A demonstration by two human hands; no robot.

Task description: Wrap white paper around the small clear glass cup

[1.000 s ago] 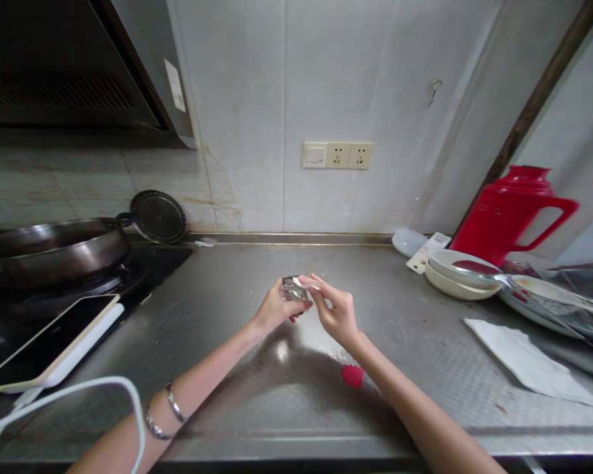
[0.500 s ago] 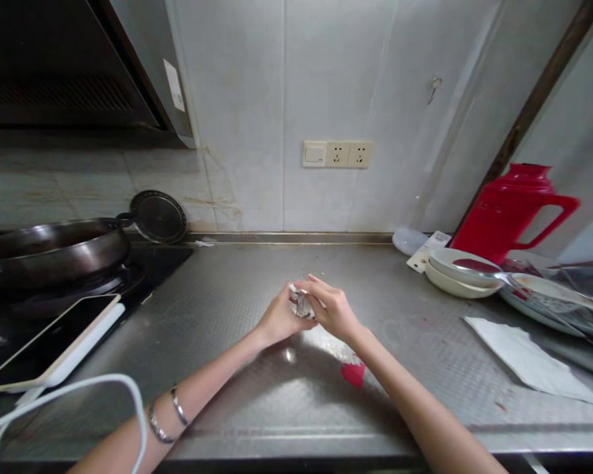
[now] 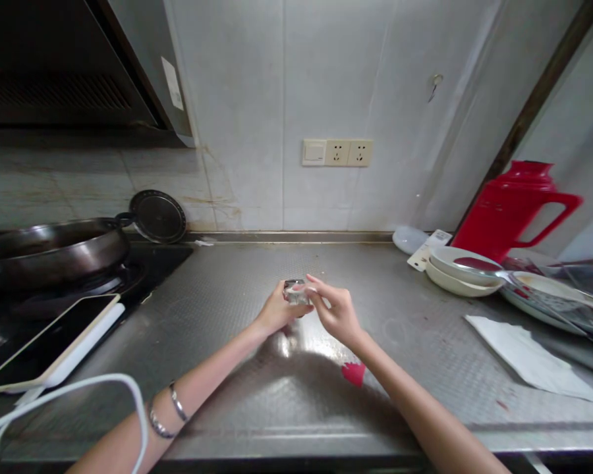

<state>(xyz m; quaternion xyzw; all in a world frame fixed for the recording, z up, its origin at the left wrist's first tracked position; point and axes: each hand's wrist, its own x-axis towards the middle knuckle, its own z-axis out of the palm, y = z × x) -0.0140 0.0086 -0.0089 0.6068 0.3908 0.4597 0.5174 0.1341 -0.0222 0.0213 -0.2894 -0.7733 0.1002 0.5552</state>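
My left hand is wrapped around a small, shiny, silvery-clear object with a dark top edge, held just above the steel counter. I cannot make out its exact kind. At the object's right side is my right hand, its thumb and forefinger brought together near the top. Whatever may be pinched between them is too small to tell. Below my right wrist, a small red piece with a jagged edge lies on the counter, partly hidden by my forearm.
A wide pan sits on the black stove at left, beside a phone and a white cable. To the right are stacked bowls, a white napkin and a red thermos. Wall sockets are behind.
My right hand has shifted slightly down and right, uncovering more of the silvery object. My left hand has moved a little left. The red piece shows a different edge.
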